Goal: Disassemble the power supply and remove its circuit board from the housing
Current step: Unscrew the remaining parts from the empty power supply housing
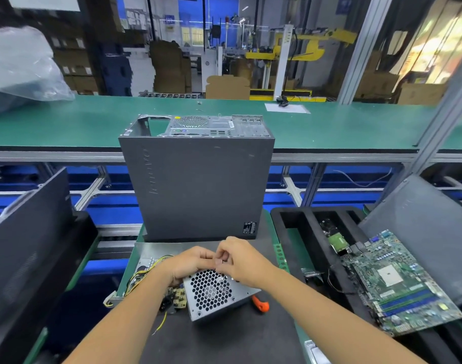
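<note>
The housing (211,292), a perforated sheet-metal shell, sits low in the centre of the frame on the dark mat (224,342), tilted so its honeycomb grille faces up and toward the camera; its long axis seems to run from lower left to upper right, though the hands hide its far end. The board (176,298) shows at the housing's left edge, partly out, with yellow and black wires (139,277) trailing off to the left; an orange-handled tool (261,303) lies just right of the housing.

The left hand (190,262) curls over the housing's upper left edge; the right hand (240,261) has its fingertips pinched together at the top rim, on some small part too small to identify; both hands touch each other there.

Judged from its look, the housing is stiff, fairly light and sharp at its cut edges, so a hold on the folded rims would be safest; the board is likely brittle and should be taken by its edges, not by components; the wires are soft and could snag. The PC case (198,185) stands upright just behind.
</note>
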Tool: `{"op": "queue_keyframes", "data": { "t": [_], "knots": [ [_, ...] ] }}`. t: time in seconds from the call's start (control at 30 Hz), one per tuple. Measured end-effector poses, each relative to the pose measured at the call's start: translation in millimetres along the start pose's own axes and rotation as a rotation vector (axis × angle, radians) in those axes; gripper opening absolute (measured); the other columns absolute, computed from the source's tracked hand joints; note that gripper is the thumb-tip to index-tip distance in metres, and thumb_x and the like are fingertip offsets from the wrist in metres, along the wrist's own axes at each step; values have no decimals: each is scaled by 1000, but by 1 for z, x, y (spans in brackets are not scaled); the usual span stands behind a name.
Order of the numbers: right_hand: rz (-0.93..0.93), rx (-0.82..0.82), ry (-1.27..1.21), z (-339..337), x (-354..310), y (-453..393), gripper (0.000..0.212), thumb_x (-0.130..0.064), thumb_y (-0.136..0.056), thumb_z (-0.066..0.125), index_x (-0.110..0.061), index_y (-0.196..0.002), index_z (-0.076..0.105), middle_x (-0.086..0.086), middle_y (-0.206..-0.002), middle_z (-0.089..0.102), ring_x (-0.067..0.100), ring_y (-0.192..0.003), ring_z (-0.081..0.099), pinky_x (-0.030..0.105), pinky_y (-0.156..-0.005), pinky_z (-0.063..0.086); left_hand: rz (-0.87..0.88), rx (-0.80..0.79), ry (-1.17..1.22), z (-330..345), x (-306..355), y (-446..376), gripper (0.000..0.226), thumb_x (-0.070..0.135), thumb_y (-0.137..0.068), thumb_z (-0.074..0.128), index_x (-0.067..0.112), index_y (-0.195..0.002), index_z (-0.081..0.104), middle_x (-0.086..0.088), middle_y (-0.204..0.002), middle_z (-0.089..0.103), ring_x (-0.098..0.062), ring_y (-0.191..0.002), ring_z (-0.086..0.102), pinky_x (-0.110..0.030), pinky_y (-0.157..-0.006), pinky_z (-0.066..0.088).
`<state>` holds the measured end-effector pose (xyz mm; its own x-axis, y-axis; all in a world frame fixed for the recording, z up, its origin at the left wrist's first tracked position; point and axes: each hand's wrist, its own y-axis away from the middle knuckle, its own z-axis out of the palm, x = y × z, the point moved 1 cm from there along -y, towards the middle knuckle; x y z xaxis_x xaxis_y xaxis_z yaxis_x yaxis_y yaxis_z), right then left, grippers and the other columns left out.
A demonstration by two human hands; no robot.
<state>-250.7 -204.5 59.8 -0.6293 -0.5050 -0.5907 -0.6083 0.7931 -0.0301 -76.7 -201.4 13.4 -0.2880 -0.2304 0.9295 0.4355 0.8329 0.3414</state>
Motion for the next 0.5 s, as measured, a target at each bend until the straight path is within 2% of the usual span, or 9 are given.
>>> {"op": "queue_keyframes", "data": {
  "t": [0.07,0.17,0.23,0.3,0.43,0.5],
  "knots": [
    [30,5,5,0,0,-1,14,-23,-86,72,-11,-91,65,0,-95,53,11,-76,53,28,-72,50,-1,18,-11,-1,0,0,46,43,-80,69,1,-99,68,-8,-91,63,-14,-84,50,-24,-79,39],
    [52,19,20,2,-1,-2,17,-23,-85,74,-8,-82,67,0,-93,51,13,-78,50,30,-70,47,2,2,-28,-3,0,1,35,40,-84,67,7,-95,70,-3,-87,64,-10,-80,52,-20,-74,39],
    [61,34,-7,2,-1,-2,17,-22,-84,75,-7,-80,68,0,-92,51,13,-78,49,30,-69,47,0,-1,-13,-2,0,0,26,37,-86,66,12,-90,72,-9,-84,57,-21,-79,43,-24,-72,35],
    [66,42,-29,3,0,-2,16,-21,-84,74,-6,-81,68,0,-91,50,13,-78,49,29,-69,47,-1,7,10,-1,1,0,27,40,-84,66,13,-88,71,-13,-86,47,-25,-81,33,-29,-70,29],
    [85,55,-45,3,1,-3,15,-20,-85,72,-6,-81,67,-2,-89,49,12,-76,48,27,-69,44,-12,-5,44,0,5,0,37,38,-82,64,3,-94,66,-13,-88,44,-26,-81,33,-34,-75,29],
    [88,59,-24,3,2,-3,15,-19,-87,69,-6,-79,66,-4,-87,47,11,-74,47,27,-69,42,-29,-25,66,-1,4,0,31,33,-86,62,3,-89,62,-11,-81,45,-24,-72,37,-33,-69,32]
  ]
}}
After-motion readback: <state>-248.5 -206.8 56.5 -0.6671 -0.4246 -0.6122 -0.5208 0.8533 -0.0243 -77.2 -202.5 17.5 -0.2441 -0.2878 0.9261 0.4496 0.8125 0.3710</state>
